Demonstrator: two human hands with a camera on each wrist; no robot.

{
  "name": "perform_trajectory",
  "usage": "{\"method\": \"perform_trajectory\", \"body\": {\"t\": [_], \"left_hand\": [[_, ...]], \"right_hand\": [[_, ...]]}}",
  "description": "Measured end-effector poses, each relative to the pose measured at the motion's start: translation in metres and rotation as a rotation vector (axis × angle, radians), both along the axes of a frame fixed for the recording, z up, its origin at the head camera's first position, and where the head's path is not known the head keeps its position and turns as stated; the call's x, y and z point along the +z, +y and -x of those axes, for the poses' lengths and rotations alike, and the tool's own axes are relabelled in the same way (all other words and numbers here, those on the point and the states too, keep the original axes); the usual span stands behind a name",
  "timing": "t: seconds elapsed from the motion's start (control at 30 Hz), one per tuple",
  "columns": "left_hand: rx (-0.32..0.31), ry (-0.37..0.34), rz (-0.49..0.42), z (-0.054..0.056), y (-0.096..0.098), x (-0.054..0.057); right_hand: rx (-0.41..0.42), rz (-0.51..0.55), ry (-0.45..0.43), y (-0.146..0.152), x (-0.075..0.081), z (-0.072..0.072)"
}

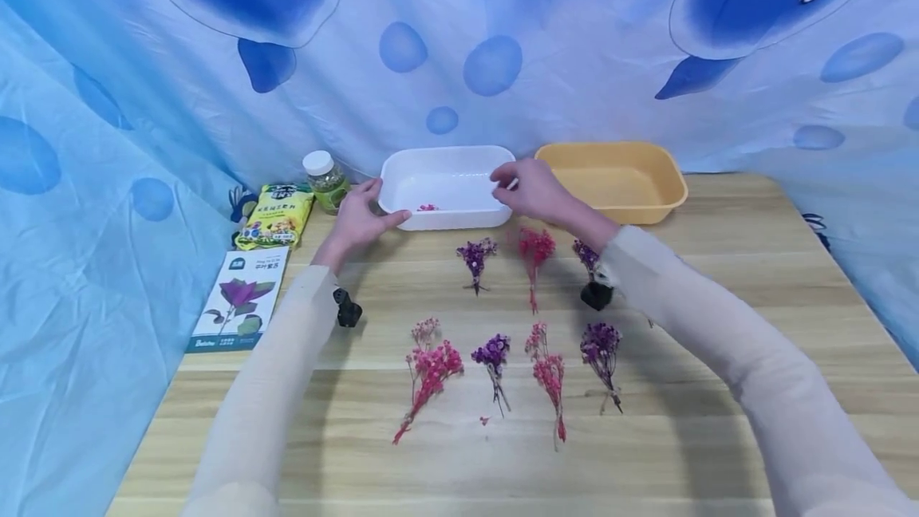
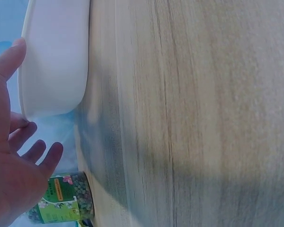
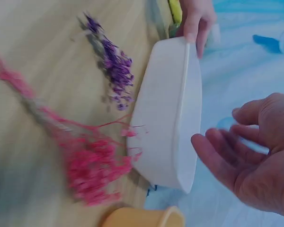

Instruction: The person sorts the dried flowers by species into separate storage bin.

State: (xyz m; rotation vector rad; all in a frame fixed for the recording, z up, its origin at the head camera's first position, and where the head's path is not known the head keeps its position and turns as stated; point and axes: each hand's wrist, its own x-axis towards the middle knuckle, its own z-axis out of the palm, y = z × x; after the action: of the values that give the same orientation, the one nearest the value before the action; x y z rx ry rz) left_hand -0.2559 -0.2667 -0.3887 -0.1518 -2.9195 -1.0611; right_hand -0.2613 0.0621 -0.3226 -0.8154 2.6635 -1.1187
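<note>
Gripping the white tub is the left hand; the right hand hovers loose nearby, its sleeve partly hiding one purple bunch.

curtained-off craft corner; home or studio, cannot tell. blue cloth with cartoon sea animals behind and at both sides of wood-grain table. on it: flower bunches, white basin, yellow basin, jar, yellow packet, plant leaflet.
</note>
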Motion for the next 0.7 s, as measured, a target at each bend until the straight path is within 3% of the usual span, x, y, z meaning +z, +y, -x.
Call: {"method": "perform_trajectory", "body": {"t": [0.23,0.4,0.53,0.7], "left_hand": [[-0.004,-0.008,0.010,0.001,0.001,0.000],[-0.003,-0.019,0.012,0.000,0.000,-0.002],[-0.006,-0.012,0.010,0.001,0.001,-0.001],[-0.003,-0.009,0.018,0.002,0.002,0.003]], "right_hand": [[-0.169,-0.043,-0.133,0.046,-0.021,-0.048],[-0.251,-0.094,-0.206,0.061,-0.043,-0.074],[-0.292,-0.093,-0.257,0.061,-0.058,-0.083],[-0.317,-0.052,-0.302,0.050,-0.066,-0.084]]}}
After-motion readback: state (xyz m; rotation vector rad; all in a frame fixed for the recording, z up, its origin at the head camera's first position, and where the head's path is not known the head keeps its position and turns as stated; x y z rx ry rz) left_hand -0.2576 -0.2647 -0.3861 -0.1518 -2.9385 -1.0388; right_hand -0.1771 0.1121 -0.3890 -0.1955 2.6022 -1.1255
